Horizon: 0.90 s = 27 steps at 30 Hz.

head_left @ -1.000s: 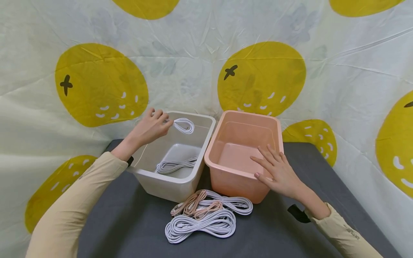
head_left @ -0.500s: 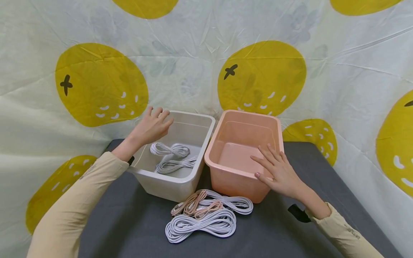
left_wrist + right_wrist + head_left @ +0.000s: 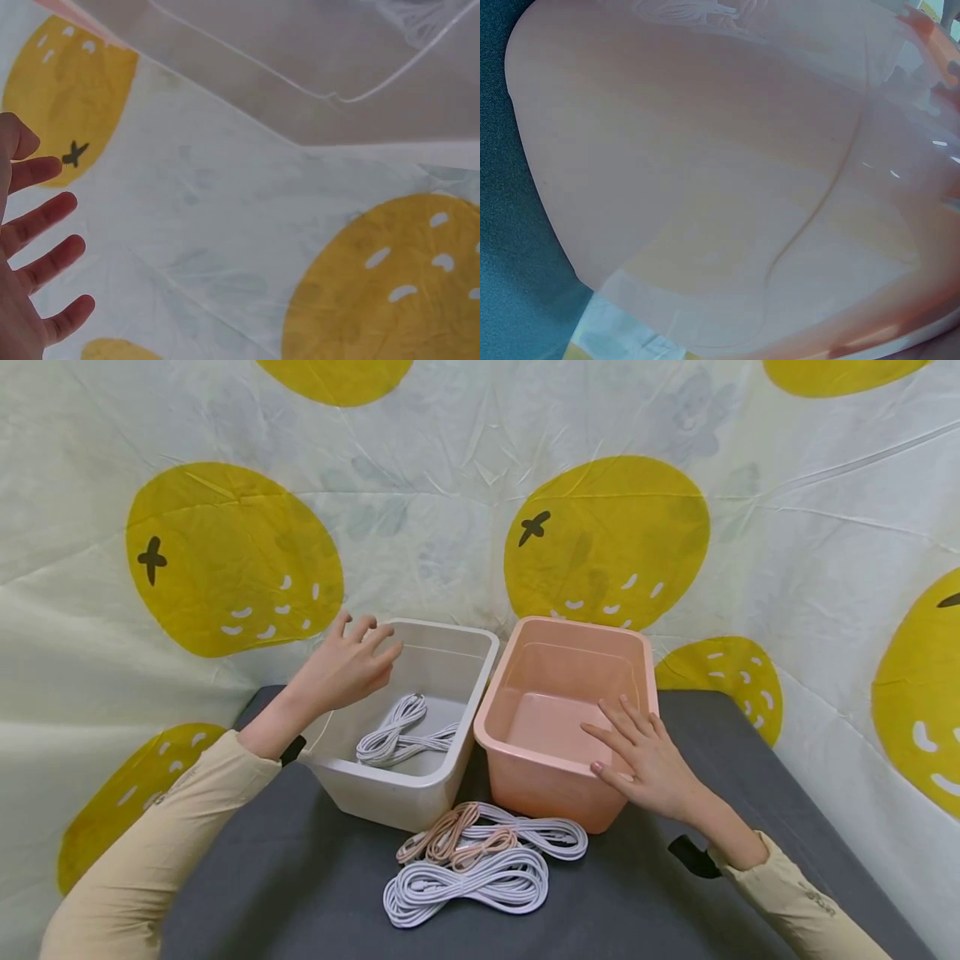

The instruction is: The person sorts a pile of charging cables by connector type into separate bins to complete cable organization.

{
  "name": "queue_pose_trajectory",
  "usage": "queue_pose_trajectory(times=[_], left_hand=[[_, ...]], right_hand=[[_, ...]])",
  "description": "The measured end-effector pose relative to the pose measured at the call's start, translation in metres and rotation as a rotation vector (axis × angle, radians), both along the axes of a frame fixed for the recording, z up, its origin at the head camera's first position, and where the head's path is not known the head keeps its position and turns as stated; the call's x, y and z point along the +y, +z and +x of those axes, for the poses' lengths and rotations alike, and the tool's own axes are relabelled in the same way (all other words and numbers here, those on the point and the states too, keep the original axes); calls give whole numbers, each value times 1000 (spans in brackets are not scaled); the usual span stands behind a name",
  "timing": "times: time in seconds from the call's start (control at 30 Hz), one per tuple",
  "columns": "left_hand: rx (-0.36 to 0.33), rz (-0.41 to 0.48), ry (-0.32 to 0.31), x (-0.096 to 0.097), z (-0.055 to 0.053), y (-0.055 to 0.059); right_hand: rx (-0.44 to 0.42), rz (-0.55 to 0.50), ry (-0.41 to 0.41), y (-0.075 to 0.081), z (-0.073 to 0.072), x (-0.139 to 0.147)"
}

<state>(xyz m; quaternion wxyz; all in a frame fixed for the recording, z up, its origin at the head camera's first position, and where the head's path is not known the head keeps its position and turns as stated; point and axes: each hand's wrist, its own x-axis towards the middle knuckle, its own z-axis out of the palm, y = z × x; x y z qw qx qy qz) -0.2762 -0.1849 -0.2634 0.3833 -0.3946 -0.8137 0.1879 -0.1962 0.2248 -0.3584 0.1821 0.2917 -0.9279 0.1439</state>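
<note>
Over the left side of the off-white plastic bin [image 3: 411,780], my left hand [image 3: 343,662] is raised with nothing in it, fingers parted and slightly bent. The left wrist view shows the same hand [image 3: 37,247] at its left edge, its fingers apart. Inside that bin lie two bundled white cables, one [image 3: 392,731] lying slantwise and partly over the other [image 3: 431,742]. My right hand [image 3: 651,767] is spread at the near right rim of the pink bin [image 3: 551,777], holding nothing. The right wrist view is filled mostly by the pink bin's side [image 3: 705,165].
In front of the bins, on the dark grey tabletop [image 3: 300,893], lie a large white cable bundle [image 3: 468,887], a tan cable bundle [image 3: 453,837] and another white cable bundle [image 3: 558,837] behind. A fruit-print cloth [image 3: 450,543] hangs close behind the table.
My left hand let go of a white cable bundle, which fell into the off-white bin and settled partly over the bundle there. That hand then shifted slightly left. My right hand stayed put.
</note>
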Motion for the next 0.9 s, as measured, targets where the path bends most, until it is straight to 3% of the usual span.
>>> queue_pose_trajectory(times=[0.47, 0.73, 0.9], left_hand=[[30, 70, -100, 2, 41, 5], [25, 64, -125, 6, 67, -13], [37, 95, -180, 8, 78, -23]], right_hand=[[-4, 1, 0, -1, -1, 1], [-1, 2, -2, -1, 0, 1], [-11, -2, -4, 0, 0, 1]])
